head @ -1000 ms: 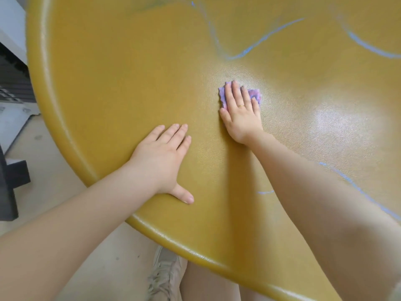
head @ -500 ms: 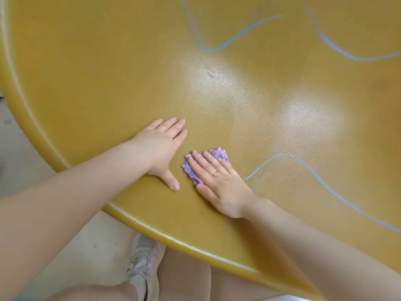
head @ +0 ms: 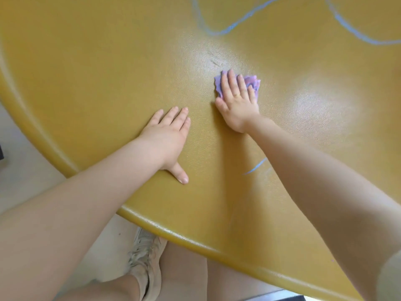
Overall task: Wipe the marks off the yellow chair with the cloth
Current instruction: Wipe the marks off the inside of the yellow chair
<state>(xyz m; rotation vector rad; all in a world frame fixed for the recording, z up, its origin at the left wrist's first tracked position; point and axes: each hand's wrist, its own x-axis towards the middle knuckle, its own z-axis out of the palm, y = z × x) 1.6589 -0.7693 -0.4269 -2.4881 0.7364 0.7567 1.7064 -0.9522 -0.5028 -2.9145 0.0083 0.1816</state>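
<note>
Right grip (head: 236, 101) flat, fingers spread, pressing cloth (head: 252, 82) on chair (head: 108, 72); left grip (head: 167, 135) splayed, empty. Blue marks (head: 217, 33) remain beyond and under the forearm; wiping partly done.

Most of the purple cloth (head: 251, 82) lies hidden under the right hand (head: 237, 105); only its crumpled edges show past the fingers (head: 231, 81). The yellow chair (head: 97, 72) runs off the top and right edges, cutting the blue marks (head: 227, 31) there. Another blue mark (head: 257, 166) vanishes beneath the right forearm. The shoe (head: 145, 257) sits half under the chair's rim.
</note>
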